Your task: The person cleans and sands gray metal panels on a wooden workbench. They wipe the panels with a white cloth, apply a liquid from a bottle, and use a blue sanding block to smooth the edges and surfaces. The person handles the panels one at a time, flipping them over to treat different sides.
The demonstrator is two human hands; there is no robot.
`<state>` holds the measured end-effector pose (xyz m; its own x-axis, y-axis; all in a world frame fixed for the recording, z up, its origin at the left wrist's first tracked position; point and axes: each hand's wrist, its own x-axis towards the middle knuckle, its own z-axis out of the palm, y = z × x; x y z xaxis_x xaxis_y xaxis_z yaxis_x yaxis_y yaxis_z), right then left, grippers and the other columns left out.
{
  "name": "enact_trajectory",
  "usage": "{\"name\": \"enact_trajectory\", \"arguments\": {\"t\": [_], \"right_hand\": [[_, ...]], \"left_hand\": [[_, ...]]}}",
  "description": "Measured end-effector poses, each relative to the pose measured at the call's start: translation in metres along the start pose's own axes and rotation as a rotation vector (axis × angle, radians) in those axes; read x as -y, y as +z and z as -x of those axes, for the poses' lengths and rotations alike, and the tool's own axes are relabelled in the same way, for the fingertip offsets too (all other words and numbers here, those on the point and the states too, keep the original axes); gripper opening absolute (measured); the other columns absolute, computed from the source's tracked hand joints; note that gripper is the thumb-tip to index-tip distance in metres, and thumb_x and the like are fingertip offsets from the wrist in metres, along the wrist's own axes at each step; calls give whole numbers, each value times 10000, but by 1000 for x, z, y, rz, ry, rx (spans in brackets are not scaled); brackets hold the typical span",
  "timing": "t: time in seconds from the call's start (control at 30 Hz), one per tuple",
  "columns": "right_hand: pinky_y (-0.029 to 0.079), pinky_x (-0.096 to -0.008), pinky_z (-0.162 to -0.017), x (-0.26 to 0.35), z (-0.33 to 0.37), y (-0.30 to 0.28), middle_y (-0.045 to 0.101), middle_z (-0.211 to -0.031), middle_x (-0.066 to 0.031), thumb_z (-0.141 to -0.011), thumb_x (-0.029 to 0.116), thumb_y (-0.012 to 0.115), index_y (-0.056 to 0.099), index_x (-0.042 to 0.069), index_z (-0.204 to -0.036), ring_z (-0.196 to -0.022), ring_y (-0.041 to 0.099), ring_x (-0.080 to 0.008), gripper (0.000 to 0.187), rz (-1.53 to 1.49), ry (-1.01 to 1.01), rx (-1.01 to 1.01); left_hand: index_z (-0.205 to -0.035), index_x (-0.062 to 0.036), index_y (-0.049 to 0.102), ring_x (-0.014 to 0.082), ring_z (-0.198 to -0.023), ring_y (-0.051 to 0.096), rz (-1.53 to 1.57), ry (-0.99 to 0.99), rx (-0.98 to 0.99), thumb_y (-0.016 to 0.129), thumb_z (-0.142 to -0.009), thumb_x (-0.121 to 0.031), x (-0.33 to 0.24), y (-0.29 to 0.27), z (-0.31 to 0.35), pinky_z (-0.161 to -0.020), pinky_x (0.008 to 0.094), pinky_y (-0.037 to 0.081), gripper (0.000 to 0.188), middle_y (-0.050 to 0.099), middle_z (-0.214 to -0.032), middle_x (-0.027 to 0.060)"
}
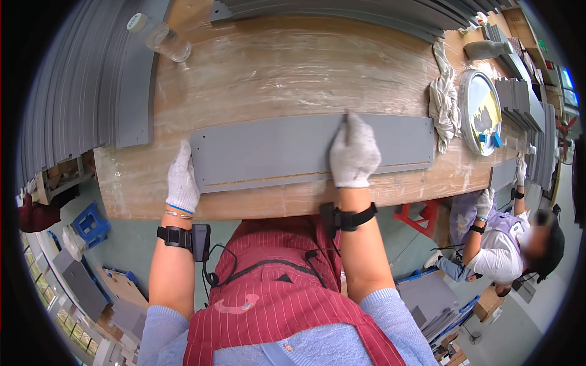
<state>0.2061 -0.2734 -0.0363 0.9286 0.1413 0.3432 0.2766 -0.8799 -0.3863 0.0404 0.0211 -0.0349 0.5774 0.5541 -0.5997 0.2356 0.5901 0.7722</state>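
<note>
A long grey panel lies flat across the plastic-wrapped table in front of me, a narrow brown groove along its near side and small holes at its ends. My left hand, in a white knitted glove, grips the panel's left end, its fingers pressed together along that edge. On the right half of the panel rests my right hand, also gloved and closed like a fist. What it holds, if anything, is hidden by the glove; the fingertips are out of sight.
Stacked grey panels stand at the left, more along the far edge. A clear bottle is at the far left. Rightward are a crumpled white cloth, a round lid with blue pieces, and a grey bottle. A co-worker works at the right.
</note>
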Motion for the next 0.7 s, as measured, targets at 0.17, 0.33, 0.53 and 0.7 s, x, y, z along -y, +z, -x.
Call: {"name": "enact_trajectory", "arguments": {"t": [0.17, 0.33, 0.53, 0.7], "right_hand": [[566, -421, -631, 134, 86, 5, 650, -791, -85, -860, 149, 679, 673, 166, -1130, -717, 700, -287, 271, -252, -527, 661], [585, -395, -655, 36, 38, -8, 732, -927, -132, -862, 64, 725, 742, 111, -1110, -731, 705, -302, 253, -222, -145, 26], [551, -427, -610, 127, 80, -10, 669, -808, -90, -863, 113, 695, 699, 134, -1147, -657, 674, -288, 285, -160, -445, 424], [545, -435, -614, 154, 78, 5, 659, -802, -98, -880, 165, 694, 700, 132, -1107, -685, 677, -297, 230, -365, -462, 378]], "left_hand": [[-1428, 75, 497, 281, -1278, 578, 27, -84, 87, 481, -1068, -553, -5, -1, -2, -1115, 390, 441, 724, 605, -1388, 194], [-1507, 100, 375, 318, -1318, 555, 210, -194, 246, 400, -1027, -698, -12, -20, 3, -1133, 422, 439, 931, 546, -1447, 242], [-1545, 77, 337, 329, -1329, 547, 322, -244, 381, 325, -1028, -724, -20, -19, 1, -1123, 440, 455, 954, 540, -1453, 251], [-1554, 59, 326, 319, -1316, 575, 420, -281, 445, 375, -960, -805, -12, -37, -7, -1089, 463, 489, 1049, 561, -1444, 232]]}}
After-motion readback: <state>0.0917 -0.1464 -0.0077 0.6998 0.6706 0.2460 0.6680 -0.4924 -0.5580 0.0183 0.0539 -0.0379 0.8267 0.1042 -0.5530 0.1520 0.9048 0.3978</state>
